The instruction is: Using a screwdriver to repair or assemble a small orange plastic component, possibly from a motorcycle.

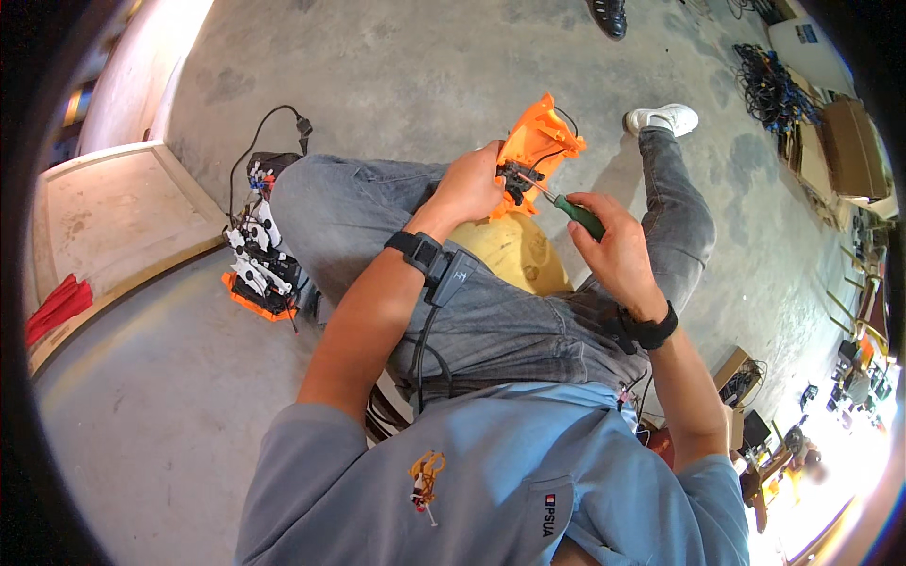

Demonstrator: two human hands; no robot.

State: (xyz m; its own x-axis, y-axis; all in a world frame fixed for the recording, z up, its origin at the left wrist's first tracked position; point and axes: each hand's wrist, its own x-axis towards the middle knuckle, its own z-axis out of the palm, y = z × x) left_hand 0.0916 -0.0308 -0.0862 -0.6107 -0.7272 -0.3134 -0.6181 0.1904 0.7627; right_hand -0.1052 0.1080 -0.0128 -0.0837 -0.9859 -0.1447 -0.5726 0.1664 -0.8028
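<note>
My left hand (470,181) is closed on the side of an orange plastic housing (536,137), holding it above a yellow rounded seat (514,250) between my legs. Inside the housing sit a black part (516,179) and a thin black cable. In my right hand (615,247) is a screwdriver (580,217) with a green handle, gripped by the fingers. Its metal shaft points up and left, and the tip reaches the black part or lies just in front of it; exact contact is too small to tell.
Left of my leg, white and black mechanical parts (260,250) are piled with orange pieces and a corded plug (303,125). A wooden board (123,212) bears a red cloth (61,307). Tangled cables (774,85) and cardboard boxes (854,146) lie at right. Another person's black shoe (610,17) shows at the top.
</note>
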